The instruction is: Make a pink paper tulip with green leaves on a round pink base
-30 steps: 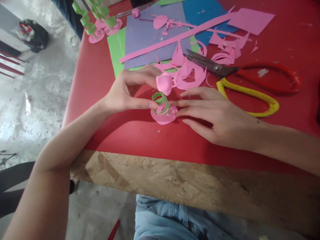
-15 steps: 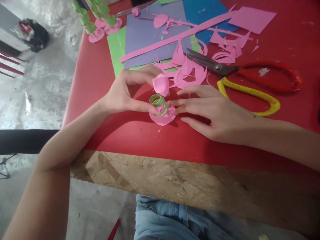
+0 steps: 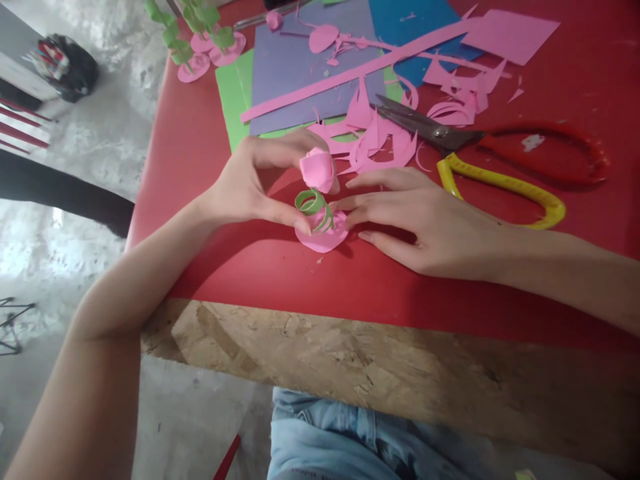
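A small craft flower stands on the red table, with a pink rosebud (image 3: 317,170), a curled green stem (image 3: 310,202) and a round pink base (image 3: 323,241). My left hand (image 3: 255,180) curves around its left side, closed on it: the thumb presses the base beside the green curl, and the fingers reach behind the bud. From the other side, my right hand (image 3: 420,220) lies low with fingers stretched out and a little apart. Its foremost fingertips touch the right part of the base; the thumb rests apart from it. The fingertips behind the bud are hidden.
Scissors (image 3: 445,133) with one red and one yellow handle lie open to the right. Pink offcuts (image 3: 385,150), a long pink strip (image 3: 350,73) and purple (image 3: 300,60) and blue sheets (image 3: 415,33) spread behind. Green-stemmed pieces (image 3: 193,67) stand far left.
The flower has tilted and shifted slightly left, its bud leaning further left. Both hands keep nearly the same place around it. At the left, the dark shape beyond the table has moved up.
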`<move>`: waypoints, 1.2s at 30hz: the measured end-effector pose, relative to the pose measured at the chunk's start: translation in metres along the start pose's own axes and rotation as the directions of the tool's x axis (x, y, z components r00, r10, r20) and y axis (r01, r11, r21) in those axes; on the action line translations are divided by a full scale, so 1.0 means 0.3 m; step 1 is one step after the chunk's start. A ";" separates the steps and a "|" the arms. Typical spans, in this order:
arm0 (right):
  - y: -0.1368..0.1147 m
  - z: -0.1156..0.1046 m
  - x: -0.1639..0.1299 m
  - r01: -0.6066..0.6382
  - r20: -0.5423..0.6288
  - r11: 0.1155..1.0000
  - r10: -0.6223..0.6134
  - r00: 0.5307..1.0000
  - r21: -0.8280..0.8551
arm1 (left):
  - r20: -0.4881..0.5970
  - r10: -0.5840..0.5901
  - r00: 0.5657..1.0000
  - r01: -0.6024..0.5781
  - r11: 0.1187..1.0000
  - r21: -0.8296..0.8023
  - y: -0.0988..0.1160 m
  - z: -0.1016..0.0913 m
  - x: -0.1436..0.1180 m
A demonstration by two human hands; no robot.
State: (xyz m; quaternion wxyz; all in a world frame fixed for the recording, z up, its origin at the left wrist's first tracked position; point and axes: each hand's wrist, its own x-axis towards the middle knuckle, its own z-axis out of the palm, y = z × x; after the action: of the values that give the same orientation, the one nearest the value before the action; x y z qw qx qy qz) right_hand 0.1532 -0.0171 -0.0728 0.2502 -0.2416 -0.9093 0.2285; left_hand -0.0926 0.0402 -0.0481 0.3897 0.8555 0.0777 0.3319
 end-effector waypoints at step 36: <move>-0.136 -0.036 0.110 -0.184 -0.253 0.828 0.360 0.898 0.529 | -0.012 -0.234 0.972 0.232 0.970 -0.077 0.018 0.018 0.005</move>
State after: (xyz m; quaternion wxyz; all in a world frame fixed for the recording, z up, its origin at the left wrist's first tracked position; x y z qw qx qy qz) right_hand 0.1210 -0.0275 -0.0312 0.4215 -0.3347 -0.7184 0.4407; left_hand -0.0887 0.0338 -0.0460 0.4572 0.8217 0.1691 0.2955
